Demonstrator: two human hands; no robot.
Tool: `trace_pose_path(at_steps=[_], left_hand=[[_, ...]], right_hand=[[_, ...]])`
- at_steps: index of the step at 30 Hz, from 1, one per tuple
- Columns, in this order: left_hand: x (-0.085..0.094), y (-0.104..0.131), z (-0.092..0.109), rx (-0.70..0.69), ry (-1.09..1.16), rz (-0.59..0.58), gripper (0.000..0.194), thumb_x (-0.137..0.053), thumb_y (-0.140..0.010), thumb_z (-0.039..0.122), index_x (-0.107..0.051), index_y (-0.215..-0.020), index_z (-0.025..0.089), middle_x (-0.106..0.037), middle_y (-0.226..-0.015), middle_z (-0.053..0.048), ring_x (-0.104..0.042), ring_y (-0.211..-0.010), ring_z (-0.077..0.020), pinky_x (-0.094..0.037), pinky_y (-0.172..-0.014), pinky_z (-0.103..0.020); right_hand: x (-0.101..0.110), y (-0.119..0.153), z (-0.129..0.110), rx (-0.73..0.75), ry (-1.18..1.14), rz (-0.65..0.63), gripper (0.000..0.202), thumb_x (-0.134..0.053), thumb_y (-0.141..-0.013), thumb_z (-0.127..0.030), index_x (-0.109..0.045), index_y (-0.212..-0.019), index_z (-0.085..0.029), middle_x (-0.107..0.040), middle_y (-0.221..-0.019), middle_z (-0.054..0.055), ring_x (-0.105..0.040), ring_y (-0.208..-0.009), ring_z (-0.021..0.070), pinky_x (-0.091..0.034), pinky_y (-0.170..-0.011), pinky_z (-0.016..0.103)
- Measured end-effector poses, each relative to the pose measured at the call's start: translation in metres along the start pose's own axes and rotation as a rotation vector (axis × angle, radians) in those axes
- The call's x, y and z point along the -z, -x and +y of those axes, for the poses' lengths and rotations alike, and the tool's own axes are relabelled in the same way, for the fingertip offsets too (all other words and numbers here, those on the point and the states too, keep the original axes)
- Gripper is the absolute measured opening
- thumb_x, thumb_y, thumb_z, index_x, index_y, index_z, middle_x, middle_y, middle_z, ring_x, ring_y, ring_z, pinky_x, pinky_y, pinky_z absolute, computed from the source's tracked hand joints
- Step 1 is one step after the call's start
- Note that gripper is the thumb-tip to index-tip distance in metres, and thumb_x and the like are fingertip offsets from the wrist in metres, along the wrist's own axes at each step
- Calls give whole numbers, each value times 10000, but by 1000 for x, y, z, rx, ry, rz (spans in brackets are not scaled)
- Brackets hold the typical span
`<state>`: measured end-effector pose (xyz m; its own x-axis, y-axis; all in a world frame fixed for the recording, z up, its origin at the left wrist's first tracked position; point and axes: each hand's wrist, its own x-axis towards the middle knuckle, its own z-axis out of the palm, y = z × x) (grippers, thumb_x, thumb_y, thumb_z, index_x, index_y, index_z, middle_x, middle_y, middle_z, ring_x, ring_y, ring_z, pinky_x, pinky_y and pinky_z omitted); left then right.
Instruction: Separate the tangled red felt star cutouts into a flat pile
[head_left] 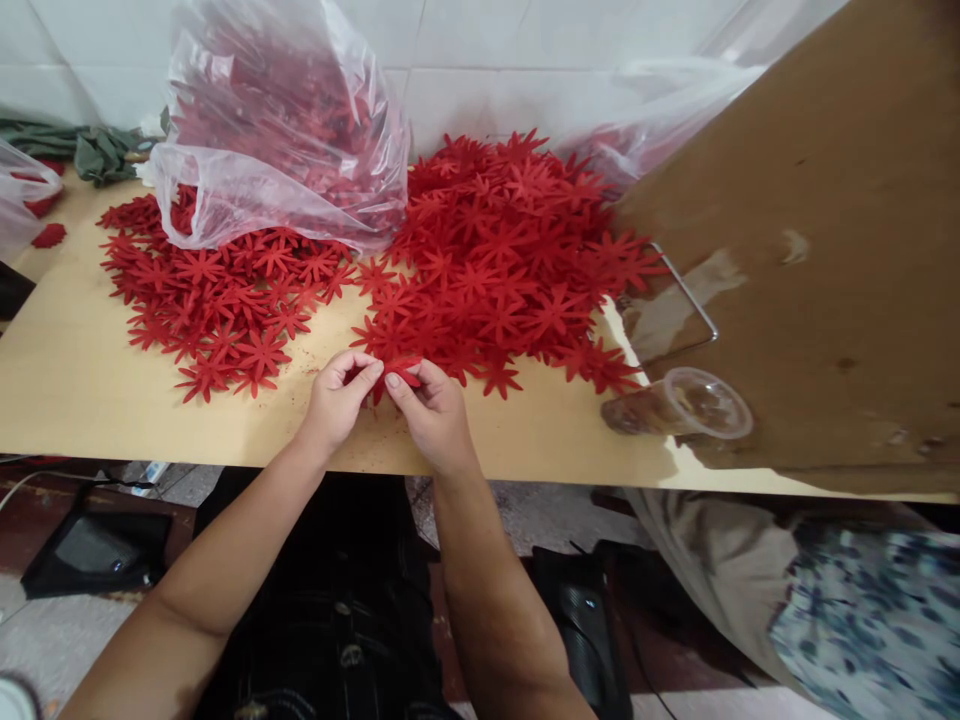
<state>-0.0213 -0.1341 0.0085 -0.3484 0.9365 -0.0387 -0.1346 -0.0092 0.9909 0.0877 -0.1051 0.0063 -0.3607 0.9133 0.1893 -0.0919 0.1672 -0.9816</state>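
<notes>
"What's closest?"
"The left hand (pixel 330 405) and the right hand (pixel 444 415), over the near part of the table (pixel 547 432)."
"Fingers?"
"Both sets pinch one red flower (pixel 404 371) between them, just in front of the right pile (pixel 502 255)."
"Which way does it point?"
"Its long axis runs roughly level, left to right, from one hand to the other. Fingertips cover much of it, so I can't make out its outline or any fold."
"Farther off?"
"A clear cup (pixel 652 408) at right, contents hard to read. Then the left pile (pixel 206 290), petals pointing every way, its back hidden by a bag (pixel 281 120) cut off at the top."
</notes>
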Motion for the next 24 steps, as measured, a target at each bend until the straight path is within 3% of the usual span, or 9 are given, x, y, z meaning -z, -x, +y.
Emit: trace_pose_path(at_steps=[6, 13, 17, 24], left_hand=[[2, -2, -1, -16, 10, -9, 107, -598, -707, 272, -557, -710, 172, -505, -644, 42, -444, -594, -63, -389, -600, -212], [4, -3, -8, -154, -152, -37, 89, -609, -685, 221, -577, -740, 160, -550, -773, -8, -513, -753, -101, -422, -738, -254], [4, -2, -6, -142, -109, 7, 127, -592, -699, 204, -555, -813, 163, -559, -820, -14, -526, -761, -97, -437, -747, -256], [4, 2, -3, -350, -296, 56, 173, -592, -727, 225, -622, -889, 175, -521, -886, -38, -517, -787, -106, -451, -718, -242]], right_hand=[[-4, -1, 2, -44, -47, 88, 129, -560, -748, -326, -550, -732, -198, -539, -662, -29, -508, -642, 92, -434, -664, 250], [-2, -4, 7, -85, -34, 150, 174, -617, -692, -331, -530, -763, -198, -552, -672, -31, -509, -602, 88, -437, -593, 237], [0, -4, 8, -64, 15, 211, 164, -597, -704, -341, -541, -719, -188, -568, -642, -23, -509, -592, 92, -433, -591, 241], [2, -3, 8, -48, 130, 244, 243, -572, -732, -366, -492, -609, -173, -478, -529, -47, -411, -500, 69, -362, -506, 216]])
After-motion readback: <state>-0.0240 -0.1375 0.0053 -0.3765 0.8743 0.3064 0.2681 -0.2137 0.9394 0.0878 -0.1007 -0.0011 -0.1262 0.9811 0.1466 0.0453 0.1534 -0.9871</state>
